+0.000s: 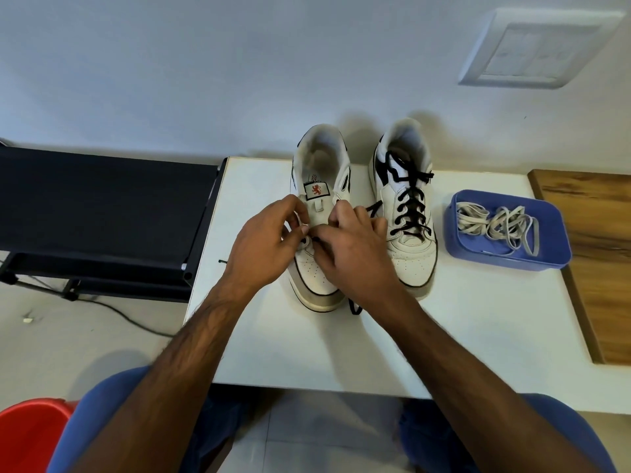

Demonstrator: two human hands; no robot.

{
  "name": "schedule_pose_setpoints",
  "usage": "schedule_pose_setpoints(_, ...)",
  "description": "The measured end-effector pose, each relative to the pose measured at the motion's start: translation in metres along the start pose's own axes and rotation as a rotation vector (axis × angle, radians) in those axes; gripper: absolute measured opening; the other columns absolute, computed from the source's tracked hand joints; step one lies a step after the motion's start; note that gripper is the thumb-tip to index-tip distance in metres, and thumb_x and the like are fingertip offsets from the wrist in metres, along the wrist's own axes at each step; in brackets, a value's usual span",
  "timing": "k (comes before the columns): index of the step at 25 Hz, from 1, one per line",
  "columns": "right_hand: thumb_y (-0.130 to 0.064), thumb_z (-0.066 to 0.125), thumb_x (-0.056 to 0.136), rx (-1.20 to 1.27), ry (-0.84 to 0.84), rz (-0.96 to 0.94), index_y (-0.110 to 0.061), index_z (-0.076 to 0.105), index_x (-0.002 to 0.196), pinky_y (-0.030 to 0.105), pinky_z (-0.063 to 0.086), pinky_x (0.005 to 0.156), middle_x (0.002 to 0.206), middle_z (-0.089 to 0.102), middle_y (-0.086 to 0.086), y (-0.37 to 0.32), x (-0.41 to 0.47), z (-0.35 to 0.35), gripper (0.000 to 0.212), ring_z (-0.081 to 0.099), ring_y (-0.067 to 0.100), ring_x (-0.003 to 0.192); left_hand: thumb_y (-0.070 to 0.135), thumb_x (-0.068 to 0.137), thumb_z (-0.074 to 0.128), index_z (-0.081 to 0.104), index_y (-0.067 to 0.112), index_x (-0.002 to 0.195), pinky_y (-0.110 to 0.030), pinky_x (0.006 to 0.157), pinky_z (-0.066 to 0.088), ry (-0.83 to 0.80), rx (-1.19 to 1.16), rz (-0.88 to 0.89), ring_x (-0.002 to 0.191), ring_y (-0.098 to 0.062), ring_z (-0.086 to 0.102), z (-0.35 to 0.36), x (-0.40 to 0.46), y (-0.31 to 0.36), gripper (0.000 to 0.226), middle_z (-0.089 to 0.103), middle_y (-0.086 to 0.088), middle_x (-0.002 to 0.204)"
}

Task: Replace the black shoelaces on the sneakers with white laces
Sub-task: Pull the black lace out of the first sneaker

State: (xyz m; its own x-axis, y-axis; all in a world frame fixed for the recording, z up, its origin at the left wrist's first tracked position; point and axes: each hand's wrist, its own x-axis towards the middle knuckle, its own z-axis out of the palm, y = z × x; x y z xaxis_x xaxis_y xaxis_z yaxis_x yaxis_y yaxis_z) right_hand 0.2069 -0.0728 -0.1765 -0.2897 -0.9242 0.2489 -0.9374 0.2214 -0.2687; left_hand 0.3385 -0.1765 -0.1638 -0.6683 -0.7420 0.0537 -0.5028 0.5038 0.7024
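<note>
We look down on a small white rectangular table (307, 353) where two white leather sneakers stand side by side, toes pointing toward us. The left sneaker (319, 186) has its upper eyelets bare, its tongue with a red-lion label showing, and only a short bit of black lace (316, 240) visible low down near the toe end of the lacing. Both our hands are on this shoe: our left hand (263, 240) has its fingers curled in at the shoe's left eyelet edge, and our right hand (355, 247) has its fingers curled in at the right edge, the fingertips of both meeting over that remaining black lace. We appear to pinch it, though exactly which strand each hand holds is hidden by the fingers. A loose end of the black lace (355, 307) trails out from under our right wrist onto the table, and another bit shows between the two shoes. The right sneaker (406, 213) stands just beside the first, fully laced in black. Near it to the right sits a blue plastic rectangular tray (556, 254) holding a tangle of white flat laces (495, 223). A wooden board (601, 250) lies beside the tray
</note>
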Motion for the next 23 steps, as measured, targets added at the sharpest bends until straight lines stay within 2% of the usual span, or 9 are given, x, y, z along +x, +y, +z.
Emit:
schedule_pose_setpoints(4, -0.035, 0.063, 0.091, 0.015, -0.013, 0.054, -0.022, 0.071, 0.095, 0.040, 0.028, 0.081, 0.102, 0.048, 0.000, -0.002, 0.005, 0.003, 0.016, 0.048, 0.023, 0.096, 0.023, 0.098, 0.062, 0.057, 0.029, 0.101, -0.022, 0.068, 0.048, -0.002, 0.010, -0.003, 0.082, -0.002, 0.060, 0.001, 0.000, -0.001, 0.008, 0.062, 0.015, 0.092)
schedule_pose_setpoints(8, -0.037, 0.066, 0.084, 0.030, 0.037, 0.060, -0.023, 0.066, 0.089, 0.037, 0.026, 0.083, 0.100, 0.042, -0.004, 0.007, 0.006, -0.014, 0.015, 0.046, 0.019, 0.097, 0.024, 0.098, 0.061, 0.055, 0.031, 0.100, -0.029, 0.071, 0.052, -0.003, 0.006, -0.011, 0.082, -0.002, 0.062, 0.001, -0.001, -0.001, 0.009, 0.063, 0.015, 0.093)
schedule_pose_setpoints(11, -0.035, 0.067, 0.079, 0.142, 0.176, 0.175, -0.023, 0.067, 0.086, 0.034, 0.022, 0.083, 0.098, 0.040, -0.007, 0.026, 0.006, -0.034, 0.013, 0.047, 0.017, 0.097, 0.025, 0.097, 0.061, 0.055, 0.032, 0.099, -0.032, 0.072, 0.053, -0.010, 0.025, -0.017, 0.083, -0.003, 0.062, 0.001, 0.000, -0.002, 0.009, 0.063, 0.016, 0.095)
schedule_pose_setpoints(13, -0.033, 0.064, 0.077, 0.191, 0.289, 0.273, -0.023, 0.068, 0.084, 0.035, 0.026, 0.083, 0.098, 0.044, -0.005, 0.036, 0.006, -0.043, 0.013, 0.050, 0.018, 0.098, 0.025, 0.098, 0.061, 0.055, 0.031, 0.100, -0.032, 0.073, 0.052, -0.007, 0.032, -0.016, 0.083, -0.003, 0.062, 0.001, 0.000, -0.002, 0.009, 0.063, 0.015, 0.095)
schedule_pose_setpoints(15, -0.034, 0.060, 0.076, 0.196, 0.321, 0.288, -0.023, 0.069, 0.085, 0.037, 0.031, 0.082, 0.099, 0.049, -0.003, 0.035, 0.005, -0.046, 0.017, 0.054, 0.019, 0.098, 0.025, 0.097, 0.061, 0.055, 0.031, 0.100, -0.032, 0.073, 0.052, -0.002, 0.036, -0.007, 0.082, -0.003, 0.062, 0.001, -0.001, -0.002, 0.009, 0.063, 0.016, 0.094)
schedule_pose_setpoints(17, -0.034, 0.060, 0.078, 0.172, 0.276, 0.206, -0.023, 0.070, 0.092, 0.038, 0.033, 0.082, 0.100, 0.051, -0.002, 0.026, 0.004, -0.044, 0.020, 0.055, 0.019, 0.099, 0.025, 0.097, 0.061, 0.055, 0.031, 0.100, -0.032, 0.074, 0.051, 0.000, 0.041, 0.004, 0.082, -0.002, 0.062, 0.002, -0.001, -0.003, 0.010, 0.062, 0.016, 0.093)
schedule_pose_setpoints(19, -0.032, 0.063, 0.082, 0.103, 0.183, 0.073, -0.024, 0.070, 0.102, 0.036, 0.026, 0.083, 0.100, 0.051, -0.002, 0.016, 0.004, -0.035, 0.022, 0.054, 0.019, 0.099, 0.024, 0.098, 0.061, 0.055, 0.031, 0.101, -0.031, 0.073, 0.050, 0.000, 0.040, 0.013, 0.082, -0.002, 0.062, 0.002, 0.000, -0.003, 0.010, 0.062, 0.015, 0.094)
schedule_pose_setpoints(21, -0.029, 0.066, 0.085, 0.026, 0.088, -0.021, -0.024, 0.072, 0.100, 0.032, 0.016, 0.080, 0.099, 0.051, -0.001, 0.009, 0.003, -0.020, 0.018, 0.054, 0.022, 0.097, 0.024, 0.098, 0.061, 0.055, 0.031, 0.101, -0.029, 0.071, 0.049, 0.002, 0.039, 0.022, 0.083, -0.001, 0.062, 0.003, 0.000, -0.003, 0.010, 0.062, 0.015, 0.094)
schedule_pose_setpoints(23, -0.030, 0.064, 0.089, 0.013, 0.013, -0.014, -0.022, 0.072, 0.095, 0.033, 0.013, 0.077, 0.098, 0.050, 0.000, 0.002, 0.002, -0.005, 0.014, 0.053, 0.024, 0.095, 0.025, 0.098, 0.061, 0.054, 0.032, 0.101, -0.024, 0.069, 0.046, 0.003, 0.041, 0.018, 0.083, 0.001, 0.061, 0.003, 0.000, -0.003, 0.010, 0.062, 0.016, 0.093)
